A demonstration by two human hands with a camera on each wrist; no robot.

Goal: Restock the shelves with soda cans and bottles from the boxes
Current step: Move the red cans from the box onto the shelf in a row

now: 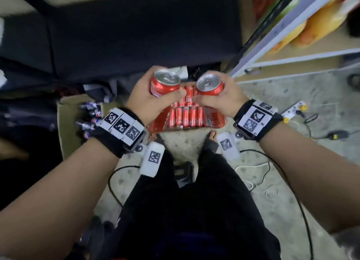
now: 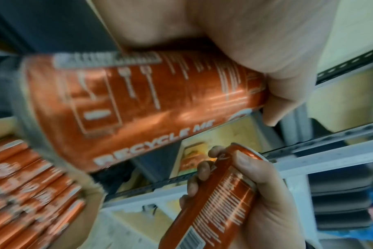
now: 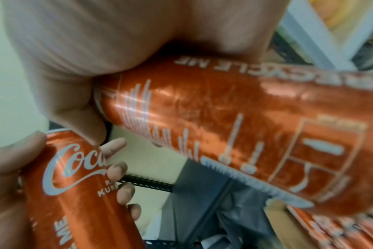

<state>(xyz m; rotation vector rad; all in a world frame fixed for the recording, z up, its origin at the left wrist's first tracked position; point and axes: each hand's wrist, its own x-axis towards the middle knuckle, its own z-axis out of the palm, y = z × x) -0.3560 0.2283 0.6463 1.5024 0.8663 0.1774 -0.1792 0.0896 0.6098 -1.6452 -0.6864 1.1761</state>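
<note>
Each hand holds one red cola can upright at waist height. My left hand (image 1: 145, 101) grips the left can (image 1: 164, 84), with its thumb across the front. My right hand (image 1: 228, 101) grips the right can (image 1: 210, 85) the same way. The two cans sit close together, thumbs nearly touching. Below them on the floor lies an open pack of red cans (image 1: 187, 116). The left wrist view shows the left can (image 2: 138, 104) filling the frame and the right can (image 2: 219, 202) beyond it. In the right wrist view the right can (image 3: 234, 134) is large and the left can (image 3: 74, 185) lies lower left.
A cardboard box (image 1: 66, 127) with dark cola bottles (image 1: 90, 113) stands left of the pack. A metal shelf unit (image 1: 288, 59) with snack bags (image 1: 321, 24) rises at the right. Cables (image 1: 311, 121) and a power strip (image 1: 295, 108) lie on the floor. A dark block (image 1: 136, 31) stands ahead.
</note>
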